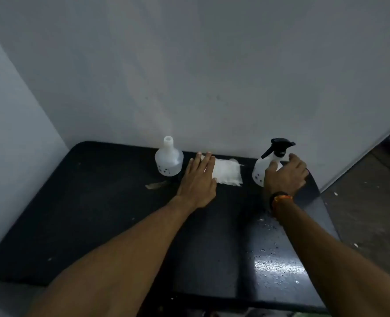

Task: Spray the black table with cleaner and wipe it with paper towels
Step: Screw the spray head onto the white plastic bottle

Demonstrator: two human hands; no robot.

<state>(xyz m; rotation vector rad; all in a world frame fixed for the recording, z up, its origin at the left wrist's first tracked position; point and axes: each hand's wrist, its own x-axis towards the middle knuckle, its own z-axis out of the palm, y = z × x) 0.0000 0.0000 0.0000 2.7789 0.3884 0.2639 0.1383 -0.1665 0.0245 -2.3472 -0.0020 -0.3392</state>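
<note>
Paper towels (pixel 226 173) lie flat toward 12 o'clock on the black worktop (pixel 98 213), long side running 9 to 3, under your left hand (pixel 197 181), whose straight fingers press their 9 o'clock end. Your right hand (pixel 286 176) reaches the spray bottle (pixel 261 169) at 1 o'clock, fingers loosely spread against it, seemingly not gripping. Droplets glisten at 4 o'clock.

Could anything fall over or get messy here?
Maybe. The open-necked, capless white plastic bottle stands just beside the left hand, which lies flat on the white folded paper towel; a sideways wipe could tip and spill it. The right hand reaches round the black-triggered white spray bottle near the black table edge; a clumsy grip could knock it off.
</note>
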